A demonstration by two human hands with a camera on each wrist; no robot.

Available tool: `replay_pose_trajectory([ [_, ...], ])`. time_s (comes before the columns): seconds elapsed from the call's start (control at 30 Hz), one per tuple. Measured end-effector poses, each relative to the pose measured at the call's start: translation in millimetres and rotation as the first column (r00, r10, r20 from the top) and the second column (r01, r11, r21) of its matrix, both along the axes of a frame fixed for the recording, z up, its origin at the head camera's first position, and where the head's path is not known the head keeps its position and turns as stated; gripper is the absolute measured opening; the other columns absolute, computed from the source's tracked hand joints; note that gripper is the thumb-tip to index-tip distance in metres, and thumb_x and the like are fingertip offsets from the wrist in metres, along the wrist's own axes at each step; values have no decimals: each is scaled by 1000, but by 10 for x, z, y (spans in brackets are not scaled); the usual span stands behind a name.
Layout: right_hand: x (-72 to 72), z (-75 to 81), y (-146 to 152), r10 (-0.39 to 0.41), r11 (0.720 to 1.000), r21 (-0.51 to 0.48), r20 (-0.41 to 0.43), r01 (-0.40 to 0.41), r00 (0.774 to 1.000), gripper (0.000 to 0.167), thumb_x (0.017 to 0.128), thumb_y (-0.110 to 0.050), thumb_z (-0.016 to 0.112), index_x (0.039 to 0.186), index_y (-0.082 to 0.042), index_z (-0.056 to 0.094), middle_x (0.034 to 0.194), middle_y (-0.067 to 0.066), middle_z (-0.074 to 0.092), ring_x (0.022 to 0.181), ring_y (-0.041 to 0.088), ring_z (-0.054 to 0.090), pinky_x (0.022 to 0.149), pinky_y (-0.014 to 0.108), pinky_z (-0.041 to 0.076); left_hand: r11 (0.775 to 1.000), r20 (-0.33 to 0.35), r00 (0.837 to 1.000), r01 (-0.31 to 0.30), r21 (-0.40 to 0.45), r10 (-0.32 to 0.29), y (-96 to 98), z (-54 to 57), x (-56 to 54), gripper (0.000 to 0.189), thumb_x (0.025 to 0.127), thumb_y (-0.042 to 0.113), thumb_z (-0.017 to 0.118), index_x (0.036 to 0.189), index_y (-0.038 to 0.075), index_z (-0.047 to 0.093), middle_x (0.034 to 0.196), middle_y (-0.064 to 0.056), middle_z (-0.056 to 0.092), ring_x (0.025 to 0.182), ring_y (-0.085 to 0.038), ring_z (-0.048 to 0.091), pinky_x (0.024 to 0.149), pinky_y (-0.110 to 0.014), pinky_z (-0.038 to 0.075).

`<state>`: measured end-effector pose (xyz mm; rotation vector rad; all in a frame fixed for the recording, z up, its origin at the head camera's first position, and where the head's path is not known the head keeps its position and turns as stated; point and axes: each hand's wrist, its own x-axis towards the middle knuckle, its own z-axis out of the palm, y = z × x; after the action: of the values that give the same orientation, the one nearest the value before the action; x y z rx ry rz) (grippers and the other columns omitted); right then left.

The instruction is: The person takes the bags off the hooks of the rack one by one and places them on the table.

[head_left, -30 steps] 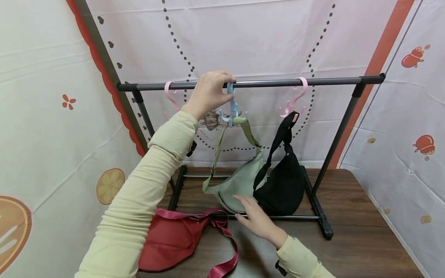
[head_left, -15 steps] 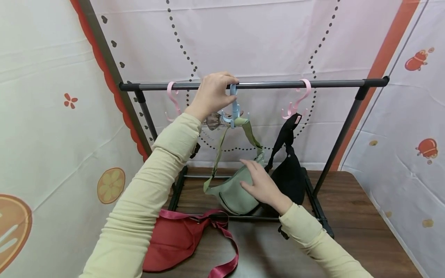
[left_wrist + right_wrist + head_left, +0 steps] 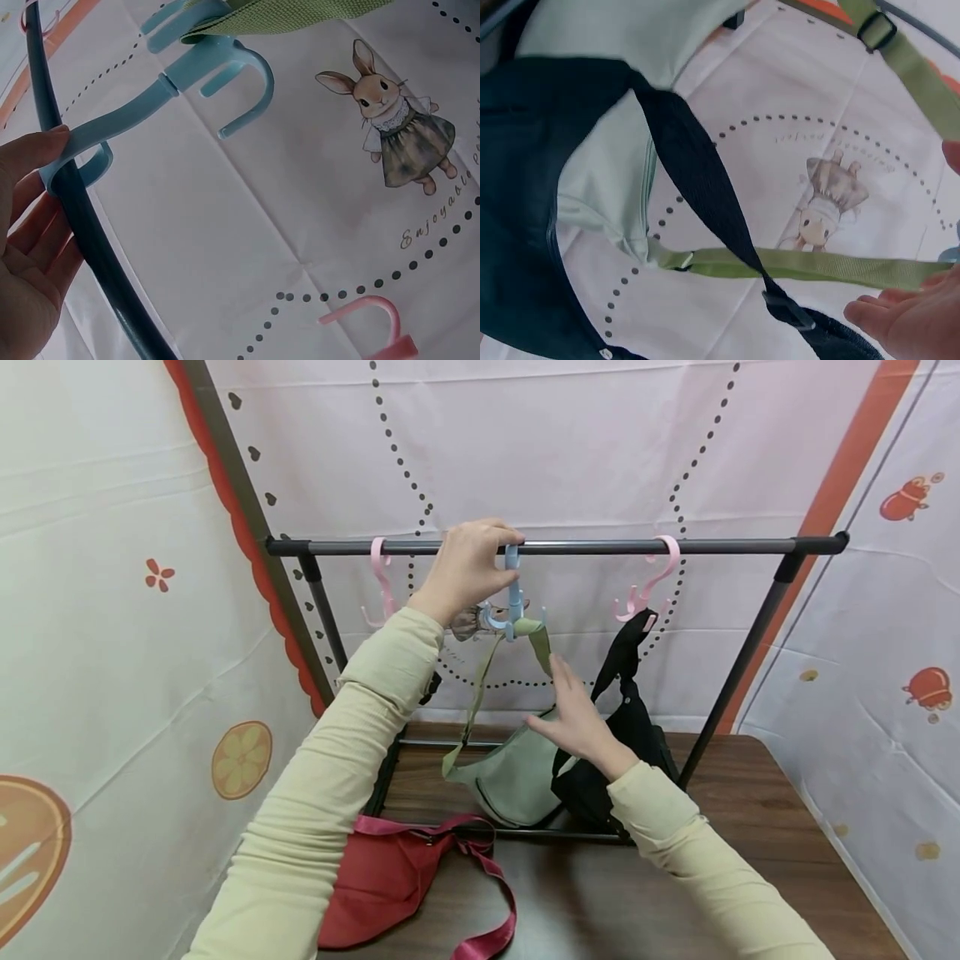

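My left hand [image 3: 474,564] pinches the upper curve of a light blue hook [image 3: 515,589] where it hangs over the dark rail [image 3: 585,547]. In the left wrist view the thumb lies on the blue hook [image 3: 124,116], with the fingers behind the rail. A pale green waist bag [image 3: 517,781] hangs from this hook by its green strap [image 3: 832,268]. My right hand [image 3: 576,714], fingers extended, is beside that strap; in the right wrist view the fingertips overlap it, though contact is unclear. A black bag [image 3: 633,722] hangs just to the right, partly behind the right hand.
Pink hooks [image 3: 381,577] [image 3: 665,564] sit on the rail at either side; the right one bears the black bag. A red waist bag [image 3: 393,885] with a loose strap lies on the wooden table [image 3: 570,902], in front of the rack. Printed cloth walls surround it.
My right hand has risen from low in front of the green bag to beside its strap. My left hand has kept its place on the blue hook.
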<state>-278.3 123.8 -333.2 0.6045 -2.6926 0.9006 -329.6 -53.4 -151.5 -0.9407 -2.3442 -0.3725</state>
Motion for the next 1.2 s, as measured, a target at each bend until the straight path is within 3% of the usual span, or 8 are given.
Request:
replay_pose_trajectory([
  [0.2,-197,136,30,-38,998,-40,45,40,998,95,84,-30,62,144,-4,-5,148,23,5,136,36,7,107,51,15,1000,18,1000,-10,18,10,0,-5,-7,37,76,14,70,112,7,64,114,-5,62,102,-20,58,90,-28,43],
  [0.57,-559,303,34,-83,983,-159,79,95,993,88,85,-20,61,145,-3,-3,148,22,11,135,34,15,107,47,18,999,82,997,-7,40,3,4,8,3,39,76,13,71,114,8,62,117,-3,61,108,-17,56,94,-25,40],
  [0.83,-670,343,-34,-89,953,-284,66,104,994,63,89,-12,54,141,-3,21,134,23,39,124,35,37,100,49,31,998,103,995,-13,63,7,5,-5,-1,40,76,12,71,115,9,63,117,-2,61,103,-16,58,91,-23,41],
  [1.0,-707,341,-55,-162,906,-400,-18,141,987,32,88,-4,50,119,5,47,113,22,55,107,32,52,92,41,41,997,105,994,-9,82,0,18,-7,0,40,76,11,71,115,9,62,117,-3,61,101,-16,59,90,-22,41],
  [1.2,-736,335,-83,-172,874,-470,-70,119,983,18,87,-2,54,103,6,54,102,21,58,96,30,58,86,37,47,996,93,996,-15,91,7,12,-1,2,39,76,10,70,115,10,63,116,-2,62,95,-15,59,88,-23,42],
])
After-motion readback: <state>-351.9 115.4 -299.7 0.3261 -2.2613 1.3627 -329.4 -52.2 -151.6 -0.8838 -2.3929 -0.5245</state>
